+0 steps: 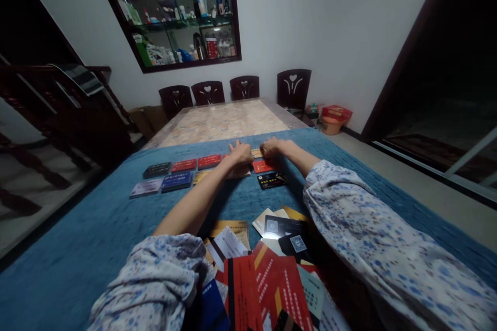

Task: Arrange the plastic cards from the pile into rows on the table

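Note:
My left hand [241, 153] reaches over the far rows of cards, its visible fingers apart. Beside it my right hand [272, 147] is curled, its fingertips at the right end of a gold card [257, 153]. That card lies between both hands, partly hidden. Just nearer are a red card [264, 166] and a black VIP card [273, 180]. To the left are stacks of red cards [184, 165], a black stack [157, 169], a blue stack [176, 180] and silvery cards [146, 187]. My left forearm hides part of the yellow cards [201, 177].
A loose heap of mixed cards, red cards [267, 279] among them, lies close to my body between my forearms. A blue cloth [97, 227] covers the near part of the table [229, 116]. Dark chairs [294, 88] stand round its far end.

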Demonstrator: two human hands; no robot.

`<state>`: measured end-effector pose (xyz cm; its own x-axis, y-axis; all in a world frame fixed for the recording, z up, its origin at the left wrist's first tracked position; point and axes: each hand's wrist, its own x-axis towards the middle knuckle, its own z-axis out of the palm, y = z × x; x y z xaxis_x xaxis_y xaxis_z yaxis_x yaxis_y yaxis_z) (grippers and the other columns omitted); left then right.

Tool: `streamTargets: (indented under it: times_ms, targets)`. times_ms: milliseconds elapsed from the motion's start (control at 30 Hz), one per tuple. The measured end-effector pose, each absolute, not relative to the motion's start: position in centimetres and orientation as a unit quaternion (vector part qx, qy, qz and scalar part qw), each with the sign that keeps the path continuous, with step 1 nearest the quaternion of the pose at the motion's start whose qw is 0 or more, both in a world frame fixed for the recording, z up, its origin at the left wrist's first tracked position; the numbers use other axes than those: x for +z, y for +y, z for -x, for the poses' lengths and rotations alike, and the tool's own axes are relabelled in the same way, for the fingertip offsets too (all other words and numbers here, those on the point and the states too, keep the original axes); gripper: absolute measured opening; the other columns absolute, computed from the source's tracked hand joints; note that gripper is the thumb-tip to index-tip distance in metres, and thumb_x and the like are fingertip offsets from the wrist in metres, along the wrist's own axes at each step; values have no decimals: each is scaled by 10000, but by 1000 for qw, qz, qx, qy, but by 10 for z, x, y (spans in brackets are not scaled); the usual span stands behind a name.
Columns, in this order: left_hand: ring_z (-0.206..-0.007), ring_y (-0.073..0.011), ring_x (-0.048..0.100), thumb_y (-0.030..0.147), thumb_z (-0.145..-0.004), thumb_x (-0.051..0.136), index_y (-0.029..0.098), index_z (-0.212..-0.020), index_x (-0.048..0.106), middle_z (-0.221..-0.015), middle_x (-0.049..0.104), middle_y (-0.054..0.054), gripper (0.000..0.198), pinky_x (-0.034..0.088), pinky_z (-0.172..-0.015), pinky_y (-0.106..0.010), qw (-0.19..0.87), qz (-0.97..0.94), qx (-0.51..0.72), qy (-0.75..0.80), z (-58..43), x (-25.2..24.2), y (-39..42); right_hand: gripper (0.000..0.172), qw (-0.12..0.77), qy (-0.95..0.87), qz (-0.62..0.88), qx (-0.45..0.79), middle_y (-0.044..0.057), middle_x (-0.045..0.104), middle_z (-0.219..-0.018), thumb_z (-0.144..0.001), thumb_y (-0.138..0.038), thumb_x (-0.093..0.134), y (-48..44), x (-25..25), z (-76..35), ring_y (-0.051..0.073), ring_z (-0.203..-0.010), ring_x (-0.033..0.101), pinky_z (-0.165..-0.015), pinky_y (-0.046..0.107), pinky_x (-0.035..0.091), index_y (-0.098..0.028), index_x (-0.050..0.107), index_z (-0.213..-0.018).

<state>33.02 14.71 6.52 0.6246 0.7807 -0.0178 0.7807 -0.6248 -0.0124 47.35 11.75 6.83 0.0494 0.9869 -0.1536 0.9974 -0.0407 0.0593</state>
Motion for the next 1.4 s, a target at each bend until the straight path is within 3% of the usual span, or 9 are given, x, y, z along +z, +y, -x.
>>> streamTargets:
  times_ms: [167,400,700,967,1400]
  targets:
    - [-1221,-370,400,224,-753,577,160,-998,690,-1139,668,-150,277,365,-946,-533,7,906,-4,-424,-323,65,149,460,65,689,-721,-31,108,625,-1324,-815,-325,575,114,69,-479,340,-1231,524,-923,458,491,-273,636,-1268]
    - [-1258,-331,372,222,-811,543,206,-1200,654,-1278,615,-118,405,320,-967,-484,7,914,-82,-397,-301,77,147,612,30,692,-721,-21,114,610,-1334,-824,-306,566,98,78,-489,340,-1274,469,-958,480,449,-256,498,-1430]
    - [-1195,-295,423,165,-853,529,212,-1044,732,-1178,670,-95,282,308,-955,-483,-5,921,-150,-359,-279,74,107,316,-34,733,-676,63,103,675,-1150,-816,-150,520,52,90,-485,282,-1106,538,-818,354,408,-223,722,-1047]
    - [-1188,-303,403,104,-801,541,191,-848,734,-1087,673,-96,217,300,-935,-487,-12,939,-153,-309,-263,70,63,254,-46,753,-650,93,107,687,-1050,-855,-173,504,10,84,-479,259,-1016,525,-725,315,336,-193,720,-989]
    - [-1153,-318,419,90,-794,553,190,-824,747,-1015,704,-88,220,279,-929,-514,-57,947,-171,-267,-250,68,22,167,-74,767,-626,119,90,684,-959,-891,-185,527,-54,71,-470,224,-929,506,-658,304,239,-195,694,-901]
